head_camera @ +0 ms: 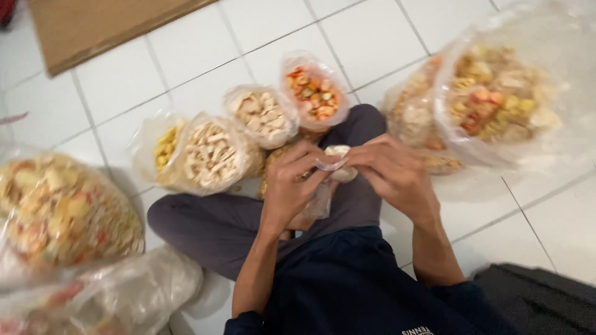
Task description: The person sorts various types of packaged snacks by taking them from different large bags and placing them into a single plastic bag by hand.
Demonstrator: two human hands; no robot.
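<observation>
Your left hand (292,180) and right hand (388,174) both pinched the bag (335,162) at its neck; light, soft, slippery plastic, likely crushable inside.

White tiled floor (261,37) — brown cardboard (93,25)

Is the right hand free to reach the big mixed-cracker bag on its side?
Probably not yet: the right hand and left hand both pinch a small plastic bag. The big bag lies close, unobstructed.
</observation>
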